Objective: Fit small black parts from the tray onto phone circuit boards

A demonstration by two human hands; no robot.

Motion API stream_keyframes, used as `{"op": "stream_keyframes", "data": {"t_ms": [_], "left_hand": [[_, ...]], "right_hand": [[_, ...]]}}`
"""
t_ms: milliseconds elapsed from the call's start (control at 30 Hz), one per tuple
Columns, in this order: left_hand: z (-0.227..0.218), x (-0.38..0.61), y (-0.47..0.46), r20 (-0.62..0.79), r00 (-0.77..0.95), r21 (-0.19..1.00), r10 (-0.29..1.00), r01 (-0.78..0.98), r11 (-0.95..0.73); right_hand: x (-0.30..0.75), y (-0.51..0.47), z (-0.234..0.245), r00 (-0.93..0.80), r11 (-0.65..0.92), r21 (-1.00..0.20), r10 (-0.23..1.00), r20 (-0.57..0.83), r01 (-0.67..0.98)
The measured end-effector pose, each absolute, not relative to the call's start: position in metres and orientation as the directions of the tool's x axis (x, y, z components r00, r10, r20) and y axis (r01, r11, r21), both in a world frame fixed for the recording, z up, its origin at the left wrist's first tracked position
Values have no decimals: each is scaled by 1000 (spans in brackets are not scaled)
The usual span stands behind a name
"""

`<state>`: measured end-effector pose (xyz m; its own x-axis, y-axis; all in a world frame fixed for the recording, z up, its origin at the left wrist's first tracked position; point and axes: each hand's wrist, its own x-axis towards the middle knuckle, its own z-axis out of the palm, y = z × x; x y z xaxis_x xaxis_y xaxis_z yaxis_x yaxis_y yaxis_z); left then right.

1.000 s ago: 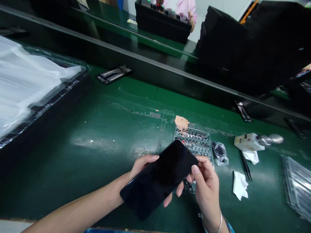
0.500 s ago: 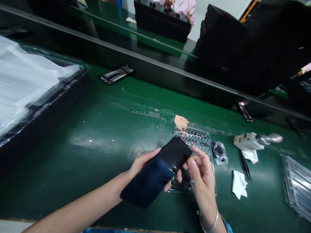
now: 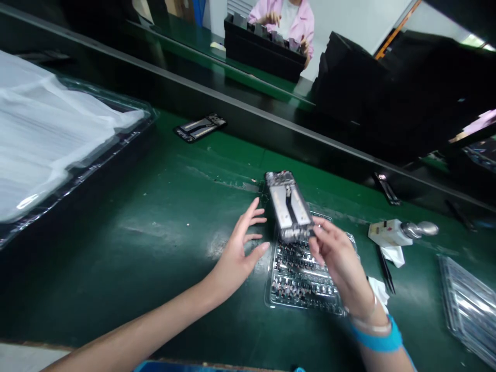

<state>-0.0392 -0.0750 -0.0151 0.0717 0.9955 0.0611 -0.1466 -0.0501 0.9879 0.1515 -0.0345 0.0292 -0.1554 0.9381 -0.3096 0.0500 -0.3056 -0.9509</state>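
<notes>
My right hand (image 3: 337, 250) pinches the near corner of a phone frame (image 3: 289, 204), a dark-edged screen assembly. Its inner side faces up, with a pale battery bay and a black ribbon strip; it is slightly blurred. My left hand (image 3: 244, 243) is apart from it on the left, fingers spread and holding nothing. Under the phone frame and my right hand lies a clear plastic tray (image 3: 273, 294) with rows of small electronic parts, partly covered from view. Farther back on the green bench, another phone frame (image 3: 199, 127) lies with its inner side up.
At left stands a dark box with white foam sheets (image 3: 70, 139). To the right are a white bottle (image 3: 389, 232), black tweezers (image 3: 386, 271), white tissue (image 3: 380, 290) and stacked clear trays (image 3: 467, 305). A raised ledge (image 3: 248, 101) crosses behind; a person in pink (image 3: 302, 20) sits beyond it.
The phone frame has turned from its dark glass side to its inner side and moved up and away. My left hand has let go of it; my right hand now holds it alone.
</notes>
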Motion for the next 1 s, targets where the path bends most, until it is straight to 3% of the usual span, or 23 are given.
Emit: {"op": "stream_keyframes", "data": {"t_ms": [267, 433, 533, 633, 733, 800, 867, 1000], "left_hand": [[-32, -34, -72, 97, 63, 992, 993, -87, -91], [-30, -33, -73, 87, 88, 993, 992, -84, -79], [-25, -31, -77, 60, 147, 997, 987, -61, -51], [-20, -29, -82, 22, 239, 1000, 971, -17, -18], [-16, -27, -87, 12, 320, 998, 947, 55, -31], [-15, -24, -89, 33, 344, 992, 938, 102, -72], [-16, -23, -91, 55, 362, 982, 930, 149, -116], [-18, -22, -92, 63, 389, 965, 919, 212, -156]], "right_hand": [[142, 116, 16, 135, -239, -970, 964, -231, 53], [150, 95, 37, 125, -128, -984, 986, -112, 124], [161, 42, 52, -8, -63, -965, 998, -67, 255], [179, -16, 52, -234, 27, -747, 957, -173, 664], [198, -63, 35, -178, 120, -403, 978, -109, 907], [206, -84, 19, -160, 160, -239, 987, 19, 958], [207, -97, 5, -183, 199, -152, 977, 111, 968], [199, -106, -11, -226, 230, -2, 958, 174, 973]]}}
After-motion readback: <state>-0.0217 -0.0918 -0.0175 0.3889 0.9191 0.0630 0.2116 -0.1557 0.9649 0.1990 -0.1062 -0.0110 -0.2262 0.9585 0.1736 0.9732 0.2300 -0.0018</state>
